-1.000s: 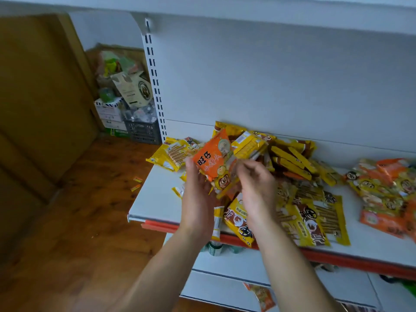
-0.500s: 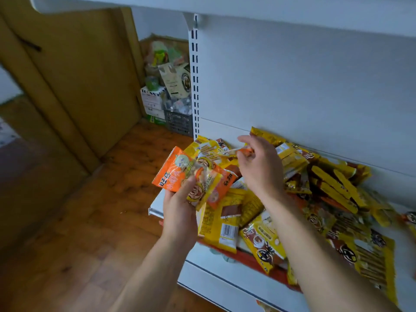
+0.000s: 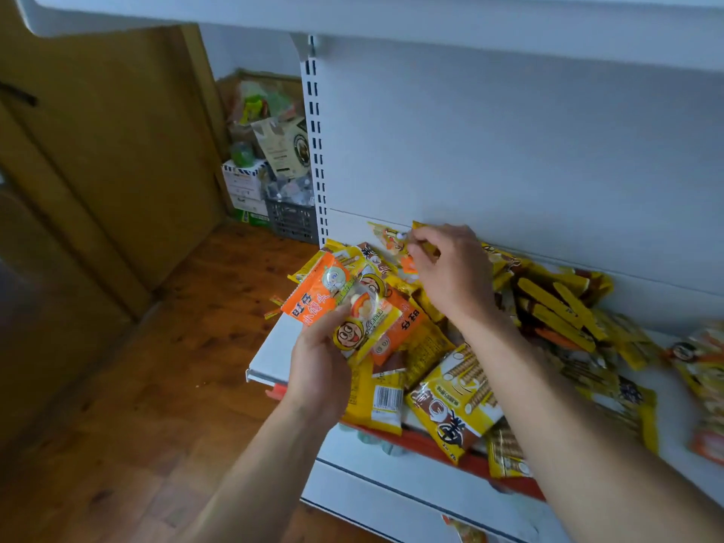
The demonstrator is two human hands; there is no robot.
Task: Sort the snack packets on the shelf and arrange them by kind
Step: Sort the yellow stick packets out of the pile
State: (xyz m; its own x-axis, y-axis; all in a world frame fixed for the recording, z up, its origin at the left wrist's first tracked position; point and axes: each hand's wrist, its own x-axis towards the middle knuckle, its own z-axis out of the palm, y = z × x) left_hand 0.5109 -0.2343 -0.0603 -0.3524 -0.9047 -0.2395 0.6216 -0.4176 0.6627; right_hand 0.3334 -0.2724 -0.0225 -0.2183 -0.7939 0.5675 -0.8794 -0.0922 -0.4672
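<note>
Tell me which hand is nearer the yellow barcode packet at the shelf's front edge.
Left. The left hand, holding orange packets, sits just left of the barcode packet. The right hand is farther back, pinching a small packet near the back panel.

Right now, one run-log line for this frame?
left hand: holds orange packets | right hand: pinches small packet | shelf: yellow packets unsorted

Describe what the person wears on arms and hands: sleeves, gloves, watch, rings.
Nothing worn shows. The left hand and right hand are ungloved, with no rings visible. Neither wrist has a watch or band, and the left forearm and right forearm are bare, sleeveless, to the frame's edge.
</note>
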